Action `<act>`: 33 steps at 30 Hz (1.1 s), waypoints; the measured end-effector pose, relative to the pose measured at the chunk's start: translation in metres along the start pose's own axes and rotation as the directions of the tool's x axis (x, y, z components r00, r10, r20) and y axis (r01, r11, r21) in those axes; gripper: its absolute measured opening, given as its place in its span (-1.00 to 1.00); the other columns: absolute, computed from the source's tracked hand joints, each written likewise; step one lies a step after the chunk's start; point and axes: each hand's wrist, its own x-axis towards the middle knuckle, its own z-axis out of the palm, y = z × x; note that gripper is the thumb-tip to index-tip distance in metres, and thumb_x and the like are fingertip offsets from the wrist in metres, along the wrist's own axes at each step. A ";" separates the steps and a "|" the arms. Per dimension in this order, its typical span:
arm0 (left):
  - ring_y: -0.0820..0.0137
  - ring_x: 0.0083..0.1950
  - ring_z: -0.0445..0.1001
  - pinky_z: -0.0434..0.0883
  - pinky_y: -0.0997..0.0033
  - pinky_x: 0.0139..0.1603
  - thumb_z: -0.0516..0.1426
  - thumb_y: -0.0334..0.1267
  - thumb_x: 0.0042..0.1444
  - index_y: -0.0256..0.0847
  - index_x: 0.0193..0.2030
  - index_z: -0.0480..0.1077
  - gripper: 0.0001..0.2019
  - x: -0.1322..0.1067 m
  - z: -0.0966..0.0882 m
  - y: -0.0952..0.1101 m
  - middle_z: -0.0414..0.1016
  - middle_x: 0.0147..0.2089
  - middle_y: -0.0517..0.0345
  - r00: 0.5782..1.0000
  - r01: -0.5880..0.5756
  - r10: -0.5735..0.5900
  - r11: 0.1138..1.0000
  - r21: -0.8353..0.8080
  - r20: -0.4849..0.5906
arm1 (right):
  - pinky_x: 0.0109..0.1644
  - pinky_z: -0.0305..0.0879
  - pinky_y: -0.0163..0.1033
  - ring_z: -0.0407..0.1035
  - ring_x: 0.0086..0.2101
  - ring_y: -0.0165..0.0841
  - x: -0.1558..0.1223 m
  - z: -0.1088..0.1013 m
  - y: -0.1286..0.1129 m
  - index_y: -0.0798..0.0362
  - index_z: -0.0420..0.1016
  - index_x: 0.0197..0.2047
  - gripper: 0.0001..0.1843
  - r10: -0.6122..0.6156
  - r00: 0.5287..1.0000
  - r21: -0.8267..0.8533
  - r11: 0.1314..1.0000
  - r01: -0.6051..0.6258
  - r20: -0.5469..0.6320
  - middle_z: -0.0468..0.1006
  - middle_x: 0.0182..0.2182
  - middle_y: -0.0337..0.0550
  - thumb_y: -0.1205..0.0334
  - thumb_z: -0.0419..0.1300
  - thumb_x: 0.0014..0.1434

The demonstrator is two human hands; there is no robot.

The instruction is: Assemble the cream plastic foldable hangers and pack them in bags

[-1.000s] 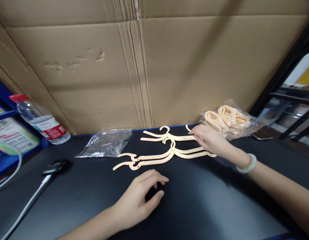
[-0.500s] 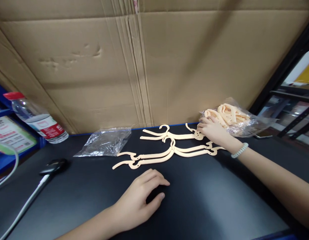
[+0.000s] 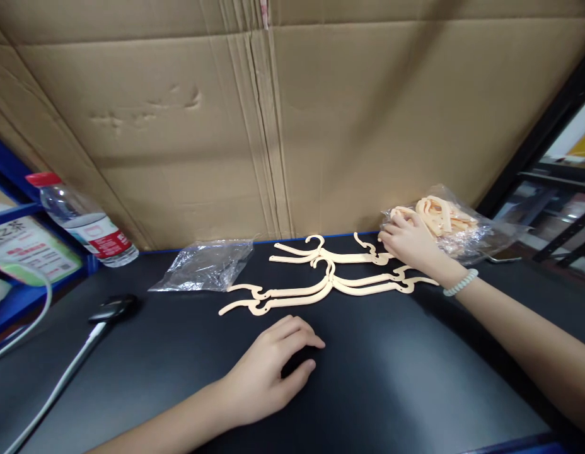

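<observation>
Nearest on the black table (image 3: 391, 391), the left hand (image 3: 268, 378) rests palm down, fingers loosely curled and holding nothing. Beyond it lie cream hangers (image 3: 321, 287) (flat, overlapping). Farther right, the right hand (image 3: 408, 246) touches a clear bag of hangers (image 3: 457, 221), fingers bent; whether they grip it I cannot tell. A flat plastic bag (image 3: 202, 265) lies farther left.

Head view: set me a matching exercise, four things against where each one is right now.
1 water bottle
2 empty clear bag
3 right hand
4 left hand

A palm down on the black tabletop, holding nothing
B touching the filled bag of hangers
C far left, red-capped
D just left of the laid-out hangers

Pairs: 1-C, 2-D, 3-B, 4-A.
</observation>
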 end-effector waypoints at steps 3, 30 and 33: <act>0.31 -0.04 0.41 0.40 0.30 0.00 0.06 -0.44 0.16 -0.15 -0.02 0.40 -0.72 -0.001 0.000 -0.001 0.43 -0.06 0.04 1.000 -0.002 0.001 1.000 -0.016 -0.008 | -0.08 0.04 -0.02 0.24 -0.20 -0.15 -0.001 -0.009 -0.001 0.06 0.44 -0.44 -0.73 0.037 0.994 -0.001 0.999 -0.038 -0.101 0.49 -0.42 -0.04 0.37 0.01 0.25; 0.46 -0.44 0.38 0.32 0.38 -0.30 0.04 -0.04 0.27 -0.21 -0.34 0.20 -0.71 0.006 0.008 0.003 0.47 -0.33 0.13 0.857 0.166 -0.460 0.673 -0.721 -0.233 | -0.20 0.33 -0.18 0.41 -0.29 -0.28 -0.005 -0.062 -0.077 0.06 0.50 -0.23 -0.71 0.181 0.983 0.877 0.478 -0.053 -0.039 0.57 -0.32 -0.09 0.13 0.00 0.33; 0.49 -0.48 0.31 0.28 0.40 -0.33 0.06 -0.06 0.26 -0.22 -0.32 0.22 -0.73 0.006 0.007 0.000 0.45 -0.38 0.17 0.843 0.185 -0.480 0.683 -0.707 -0.242 | -0.12 0.33 -0.06 0.38 -0.19 -0.15 -0.007 -0.024 -0.052 0.08 0.51 -0.13 -0.76 0.139 0.988 0.661 0.748 -0.063 -0.063 0.57 -0.23 0.00 0.17 0.09 0.27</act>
